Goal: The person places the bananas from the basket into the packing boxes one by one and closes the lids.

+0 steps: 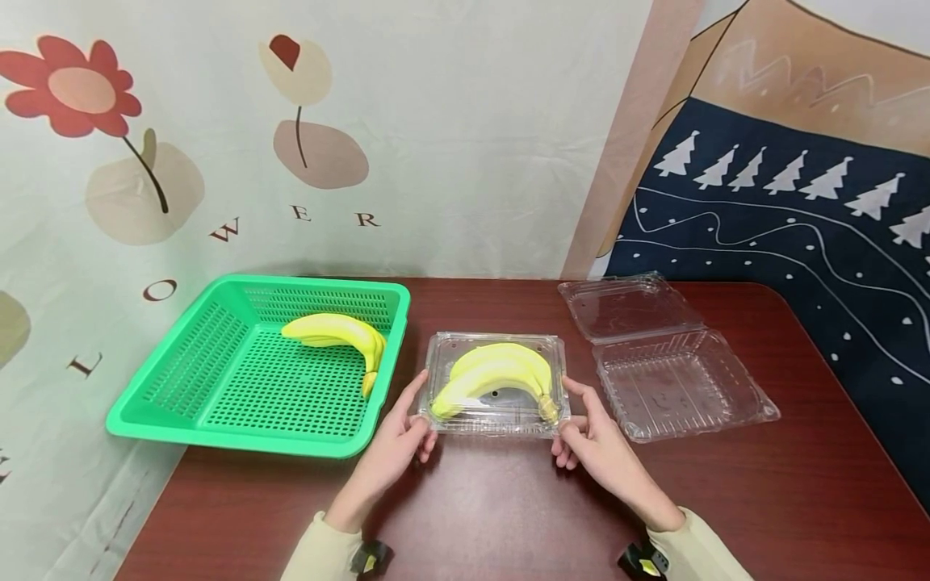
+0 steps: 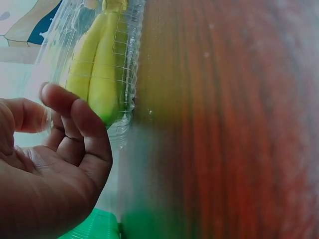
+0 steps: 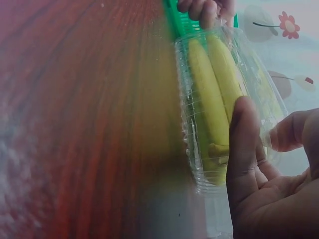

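- left hand (image 1: 401, 440): thumb and fingers bent, gripping the left front corner of the clear box (image 1: 479, 429)
- right hand (image 1: 590, 440): same kind of hold, thumb and fingers on the right front corner
- clear box: in front of the person, mid table, between both hands, lid down; cannot tell if its base touches the table (image 1: 479, 508)
- bananas (image 1: 501, 371): yellow bunch inside the clear box, greenish tips at left, stem end at front right
- green basket (image 1: 240, 445): left of the box, perforated plastic, near the left hand
- second bunch (image 1: 337, 327): yellow bananas in the basket, along its right side
- open container (image 1: 683, 387): clear plastic, right of the right hand, lid folded back toward the wall
- writing: brown capitals on the backdrop (image 1: 465, 161) read l, o, w, e, r, spaced along a curve; one more letter cut off at the left edge
- backdrop prints: red flower (image 1: 82, 89), small tulip-like bloom (image 1: 294, 68), white trees on dark blue at right
- sleeves (image 1: 320, 549) pale cream, dark device at each wrist
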{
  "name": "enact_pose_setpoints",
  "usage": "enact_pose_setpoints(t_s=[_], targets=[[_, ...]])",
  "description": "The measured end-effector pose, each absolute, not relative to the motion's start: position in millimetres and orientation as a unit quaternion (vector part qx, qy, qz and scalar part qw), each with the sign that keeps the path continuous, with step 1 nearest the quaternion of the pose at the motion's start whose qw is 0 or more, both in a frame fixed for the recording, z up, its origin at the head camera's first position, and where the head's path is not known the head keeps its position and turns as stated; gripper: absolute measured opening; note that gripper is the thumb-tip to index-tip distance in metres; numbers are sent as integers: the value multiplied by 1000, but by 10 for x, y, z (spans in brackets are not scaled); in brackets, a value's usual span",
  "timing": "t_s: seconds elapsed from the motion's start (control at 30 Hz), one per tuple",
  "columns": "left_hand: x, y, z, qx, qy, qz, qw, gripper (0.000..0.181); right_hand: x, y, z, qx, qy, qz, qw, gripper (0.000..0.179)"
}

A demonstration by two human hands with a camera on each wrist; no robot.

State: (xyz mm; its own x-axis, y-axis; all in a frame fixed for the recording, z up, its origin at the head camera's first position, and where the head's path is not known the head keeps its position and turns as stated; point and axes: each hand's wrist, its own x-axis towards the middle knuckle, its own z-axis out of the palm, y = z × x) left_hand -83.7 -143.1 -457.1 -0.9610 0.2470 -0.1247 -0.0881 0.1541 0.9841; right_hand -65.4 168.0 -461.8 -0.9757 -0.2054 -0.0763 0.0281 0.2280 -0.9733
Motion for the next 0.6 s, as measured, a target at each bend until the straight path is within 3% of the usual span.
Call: enact_pose_setpoints(t_s=[0.6], targets=[[-829, -1455, -4558, 69, 749, 647, 127, 76, -641, 1686, -4598, -74, 755, -644, 97, 69]])
